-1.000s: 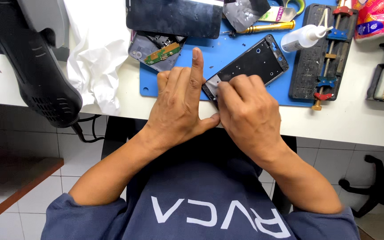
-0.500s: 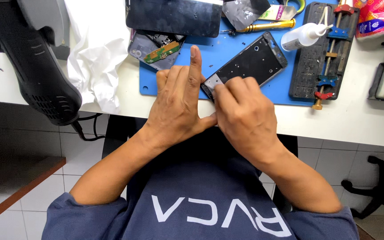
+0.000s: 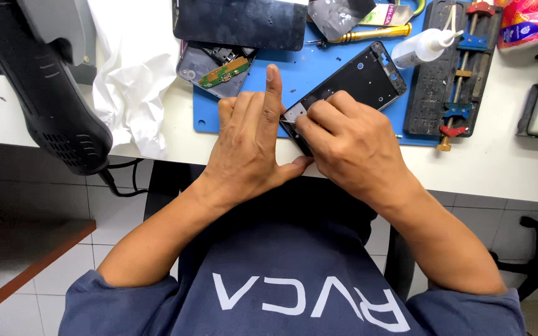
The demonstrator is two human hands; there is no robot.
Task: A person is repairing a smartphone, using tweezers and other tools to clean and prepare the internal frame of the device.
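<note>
Right hand: the right hand (image 3: 353,146) is curled tight, knuckles up, its fingertips pinched down on the near left corner of a dark phone frame (image 3: 359,81); whether a small tool is gripped between them cannot be told, though a thin pale sliver is seen at the corner.
Left hand: the left hand (image 3: 250,149) is laid just beside the right one, palm down, its index finger raised straight toward the far side, the other fingers half bent, and the thumb is pressed against the frame's near corner from below.
Phone frame: it is laid slantwise on a blue work mat (image 3: 319,68), its far end pointing right and away, its near corner hidden under both hands.
Step in hand: fine work on that corner is judged to be under way, the frame braced by the left hand while the right one picks or presses.
Next move: a steady brace and a small, controlled fingertip force are judged to be called for, so that the thin frame is not bent.
Arms: both forearms are brought in from the near side and meet at the table edge (image 3: 481,168).
Around: a grey phone back with a green circuit strip (image 3: 216,70) is seen far left on the mat, a dark screen panel (image 3: 238,23) beyond it, a small squeeze bottle (image 3: 421,46) far right, and a black heat gun (image 3: 45,93) at the left.
</note>
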